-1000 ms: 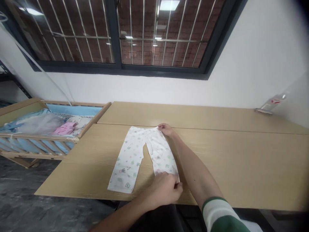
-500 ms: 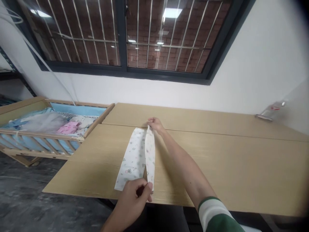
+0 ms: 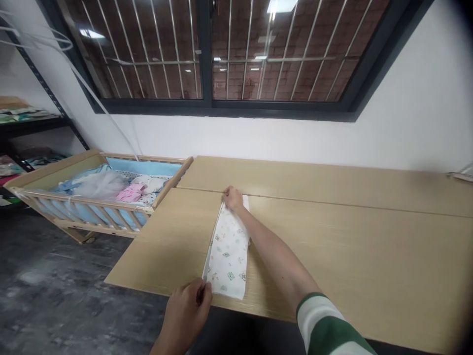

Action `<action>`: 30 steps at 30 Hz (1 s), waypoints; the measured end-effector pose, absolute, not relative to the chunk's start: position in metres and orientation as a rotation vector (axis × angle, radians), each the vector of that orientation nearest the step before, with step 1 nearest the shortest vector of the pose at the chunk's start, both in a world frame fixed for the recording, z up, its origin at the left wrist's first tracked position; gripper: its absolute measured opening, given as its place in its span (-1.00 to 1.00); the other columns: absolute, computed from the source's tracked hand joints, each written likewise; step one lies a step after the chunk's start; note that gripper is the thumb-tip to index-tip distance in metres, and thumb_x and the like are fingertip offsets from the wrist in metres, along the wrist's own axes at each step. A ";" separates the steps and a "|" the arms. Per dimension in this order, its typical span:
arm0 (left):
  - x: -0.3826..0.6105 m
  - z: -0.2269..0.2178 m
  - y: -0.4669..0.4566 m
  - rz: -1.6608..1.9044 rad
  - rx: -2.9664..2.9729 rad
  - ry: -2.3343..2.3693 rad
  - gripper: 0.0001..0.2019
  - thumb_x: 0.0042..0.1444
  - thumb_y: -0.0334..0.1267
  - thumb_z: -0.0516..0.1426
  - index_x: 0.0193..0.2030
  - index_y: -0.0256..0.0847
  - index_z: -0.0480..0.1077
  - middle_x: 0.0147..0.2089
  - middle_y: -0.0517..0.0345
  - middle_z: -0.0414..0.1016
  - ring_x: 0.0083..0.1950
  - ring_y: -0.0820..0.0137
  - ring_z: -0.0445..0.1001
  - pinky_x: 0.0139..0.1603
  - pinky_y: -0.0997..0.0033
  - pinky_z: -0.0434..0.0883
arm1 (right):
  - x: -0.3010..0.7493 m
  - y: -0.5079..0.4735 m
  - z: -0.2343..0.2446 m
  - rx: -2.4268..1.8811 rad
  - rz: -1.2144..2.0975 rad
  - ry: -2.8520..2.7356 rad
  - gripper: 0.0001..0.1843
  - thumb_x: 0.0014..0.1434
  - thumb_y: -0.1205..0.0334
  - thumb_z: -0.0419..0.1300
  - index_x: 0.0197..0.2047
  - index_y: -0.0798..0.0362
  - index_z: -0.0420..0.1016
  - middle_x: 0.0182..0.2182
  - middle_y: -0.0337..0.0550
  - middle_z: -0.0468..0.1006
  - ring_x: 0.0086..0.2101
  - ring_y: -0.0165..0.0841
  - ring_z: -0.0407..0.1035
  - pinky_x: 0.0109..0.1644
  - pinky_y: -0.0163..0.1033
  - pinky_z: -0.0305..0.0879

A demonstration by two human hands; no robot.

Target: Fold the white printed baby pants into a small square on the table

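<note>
My left hand point(image 3: 188, 308) pinches the near left corner of a pair of small white cloth trousers point(image 3: 229, 254), printed with little green and pinkish figures, its thumb and forefinger pressed together on the hem. My right hand point(image 3: 232, 198) is stretched out ahead of it, fingers closed on the far left corner at the top end; its thumb is hidden from me. The trousers lie doubled lengthwise between my two hands, a narrow panel with its long left edge running from one grip to the other and the loose side to the right. A striped green-and-white sleeve point(image 3: 325, 325) covers my right upper arm.

Under the cloth is a light-brown wood-look tabletop point(image 3: 332, 256), reaching well out to the right of both hands. A thin straight seam point(image 3: 295, 198) crosses it right by my right hand's fingertips. Beyond that hand rise a white wall point(image 3: 258, 140) and a dark-framed window point(image 3: 207, 59) with metal bars.

Ahead and to the left of my left hand stands a pale wooden slatted crib point(image 3: 107, 202) with a light-blue lining point(image 3: 148, 167). A crumpled pink cloth point(image 3: 130, 193) lies inside, next to a gauzy whitish heap point(image 3: 99, 185).
</note>
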State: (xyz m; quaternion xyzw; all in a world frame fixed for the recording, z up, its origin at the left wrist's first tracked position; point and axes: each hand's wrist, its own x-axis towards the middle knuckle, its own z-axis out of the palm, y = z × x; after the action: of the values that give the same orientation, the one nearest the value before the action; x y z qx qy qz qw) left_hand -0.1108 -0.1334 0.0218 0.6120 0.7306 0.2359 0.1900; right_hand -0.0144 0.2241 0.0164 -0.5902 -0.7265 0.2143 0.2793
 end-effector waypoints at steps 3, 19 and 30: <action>-0.110 0.018 -0.133 0.539 1.797 2.166 -0.69 0.26 -0.14 -0.03 -0.52 -0.07 0.26 -0.50 0.10 0.49 -0.41 0.25 0.51 -0.42 0.35 0.15 | -0.015 0.220 0.020 -1.581 0.532 -1.990 -0.81 0.17 0.35 0.19 -0.12 0.01 0.48 -0.19 -0.09 0.61 -0.12 -0.23 0.46 -0.02 -0.23 0.25; -0.049 -0.036 -0.166 0.973 2.348 2.227 -0.23 0.20 -0.05 0.10 0.53 0.04 -0.05 0.37 -0.09 0.36 0.39 -0.05 0.29 0.25 -0.16 0.34 | 0.040 0.024 0.070 -0.223 0.783 -2.778 -0.34 0.38 0.01 0.10 0.48 -0.17 0.08 0.46 -0.16 0.07 0.42 -0.23 -0.04 0.46 -0.10 -0.08; -0.054 -0.041 -0.169 0.749 2.663 2.302 -0.23 0.22 0.07 0.15 0.51 -0.10 0.05 0.40 -0.20 0.31 0.37 -0.08 0.32 0.20 0.00 0.31 | 0.055 0.058 0.031 -0.482 0.729 -2.973 -0.32 0.44 -0.17 -0.09 0.52 -0.15 -0.04 0.51 -0.17 -0.19 0.47 -0.19 -0.30 0.51 0.03 -0.41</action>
State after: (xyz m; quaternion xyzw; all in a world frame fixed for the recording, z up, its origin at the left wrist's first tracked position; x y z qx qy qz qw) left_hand -0.0535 -0.1691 -0.0414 0.7206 0.6230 0.2028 -0.2267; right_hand 0.0549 0.0578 0.0309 -0.1556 -0.9592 0.2353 0.0215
